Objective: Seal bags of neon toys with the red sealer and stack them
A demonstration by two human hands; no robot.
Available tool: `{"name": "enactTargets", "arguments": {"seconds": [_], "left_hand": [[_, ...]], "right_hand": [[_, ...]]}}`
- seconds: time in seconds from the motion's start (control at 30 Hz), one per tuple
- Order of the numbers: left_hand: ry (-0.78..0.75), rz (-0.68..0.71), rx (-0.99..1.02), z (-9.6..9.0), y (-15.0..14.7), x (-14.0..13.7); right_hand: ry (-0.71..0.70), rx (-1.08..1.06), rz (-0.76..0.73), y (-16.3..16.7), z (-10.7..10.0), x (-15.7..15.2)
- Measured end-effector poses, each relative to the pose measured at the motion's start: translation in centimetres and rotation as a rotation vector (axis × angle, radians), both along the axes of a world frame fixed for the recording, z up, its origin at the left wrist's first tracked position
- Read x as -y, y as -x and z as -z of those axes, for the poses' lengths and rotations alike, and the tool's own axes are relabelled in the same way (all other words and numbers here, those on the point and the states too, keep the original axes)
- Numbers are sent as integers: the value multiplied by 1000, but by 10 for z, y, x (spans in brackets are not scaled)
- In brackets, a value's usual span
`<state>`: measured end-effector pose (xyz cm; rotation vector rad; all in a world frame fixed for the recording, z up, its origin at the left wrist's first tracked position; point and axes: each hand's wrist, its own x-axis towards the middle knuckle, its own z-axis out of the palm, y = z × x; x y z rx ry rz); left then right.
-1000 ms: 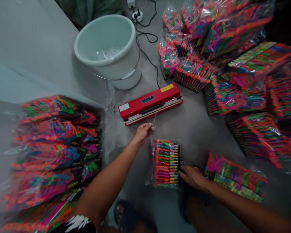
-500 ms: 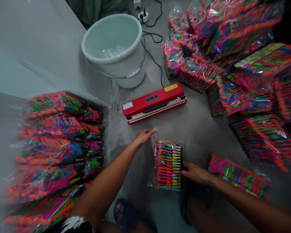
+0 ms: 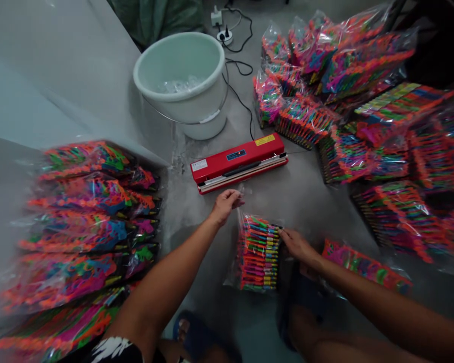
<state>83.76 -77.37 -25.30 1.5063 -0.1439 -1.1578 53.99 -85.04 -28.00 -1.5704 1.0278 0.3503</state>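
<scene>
A clear plastic bag (image 3: 259,252) packed with a row of bright, pen-like sticks lies between my hands, just above the floor or resting on it; I cannot tell which. My left hand (image 3: 226,204) pinches the film at the bag's upper left corner. At the upper right edge, my right hand (image 3: 295,245) grips the bag, thumb and fingers closed on its side. Just beyond my left hand sits a red heat sealer (image 3: 238,160) with a small lit indicator on top. Another bagged bundle (image 3: 366,264) lies beside my right forearm.
Filled bags (image 3: 79,222) stand in a row at the left along a pale wall panel. Many more bags (image 3: 363,146) are heaped at the right. A pale bucket (image 3: 185,96) holding clear plastic stands behind the sealer. A black cord (image 3: 242,98) runs to a power socket (image 3: 224,36).
My left fingers have curled inward on the bag's corner. My right hand has slid up the bag's right side to near its top, and the bag tilts a little more. The view has shifted slightly.
</scene>
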Motion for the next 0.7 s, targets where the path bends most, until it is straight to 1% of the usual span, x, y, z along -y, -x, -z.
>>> {"name": "enactTargets", "arguments": {"seconds": [0.07, 0.13, 0.2, 0.27, 0.37, 0.47, 0.53, 0.6, 0.63, 0.7], "left_hand": [[12, -108, 3, -6, 0, -4], [42, -169, 78, -12, 1, -6], [84, -145, 162, -17, 2, -6], [89, -90, 198, -22, 3, -6], [79, -37, 165, -31, 3, -7], [135, -44, 99, -41, 5, -8], [177, -48, 91, -50, 8, -7], [198, -23, 137, -58, 13, -5], [205, 2, 168, -62, 16, -4], [216, 57, 219, -70, 23, 0]], "right_hand": [[39, 26, 21, 4, 2, -4], [58, 44, 60, 7, 5, -7], [111, 50, 85, 8, 6, -9], [173, 52, 101, 8, 6, -10], [218, 70, 134, 7, 5, -9], [226, 104, 159, 6, 8, -5], [220, 124, 161, 6, 12, 0], [220, 121, 130, 5, 15, 8], [237, 109, 110, 3, 15, 13], [343, 106, 120, -5, 6, 24]]}}
